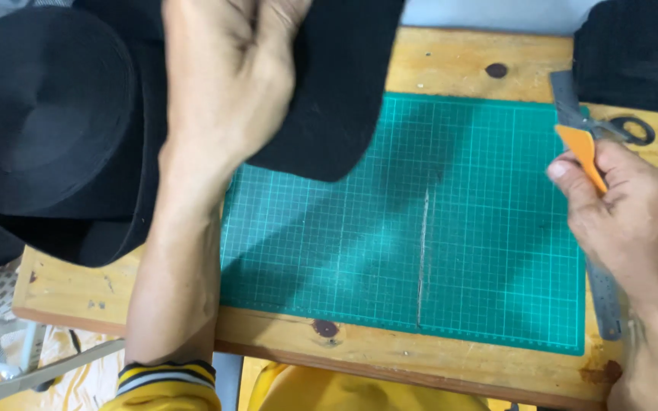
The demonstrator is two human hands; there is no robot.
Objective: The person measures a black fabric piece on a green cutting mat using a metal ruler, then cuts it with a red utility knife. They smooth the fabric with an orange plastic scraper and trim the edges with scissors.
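Over the green gridded cutting mat, left hand pinches black felt fabric at its top-left corner; right hand grips an orange plastic tool off its right edge. Looks like positioning; next needs flattening

A green cutting mat with a fine grid lies on a wooden table, and a pale scratch line runs down its middle. Along the right edge of the mat lies a steel ruler. Scissors with black handles rest just beyond the mat's upper right corner. Above them sits a dark textured cloth.
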